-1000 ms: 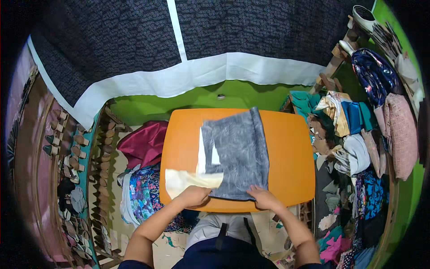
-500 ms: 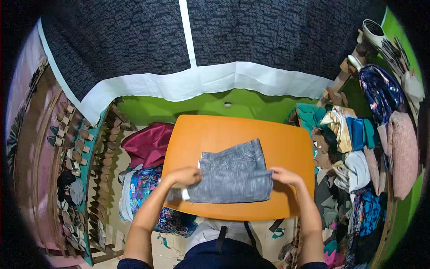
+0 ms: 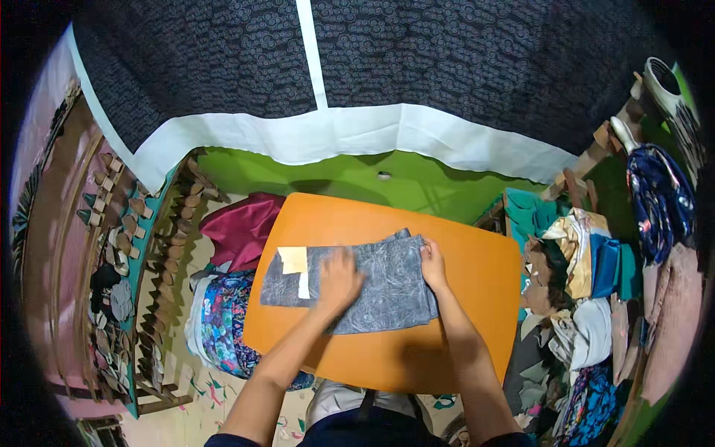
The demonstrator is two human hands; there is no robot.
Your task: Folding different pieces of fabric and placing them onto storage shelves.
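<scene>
A folded grey patterned cloth (image 3: 387,287) lies on the orange table (image 3: 469,320). A pale yellow patch (image 3: 294,260) and a white strip (image 3: 304,285) show on its left part. My left hand (image 3: 341,279) rests flat over the middle of the cloth, fingers stretched out and blurred by motion. At the cloth's upper right corner, my right hand (image 3: 433,264) pinches the edge between thumb and fingers.
Dark red fabric (image 3: 242,229) and a floral bundle (image 3: 227,320) lie left of the table. Wooden racks with shoe-shaped blocks (image 3: 173,268) stand farther left. Piled clothes (image 3: 581,328) fill the right side. A dark curtain (image 3: 447,67) hangs beyond the table.
My left hand has left the cloth's left edge and moved onto its middle. My right hand has shifted left and away from me. The cloth lies farther left, with the yellow patch now showing.
</scene>
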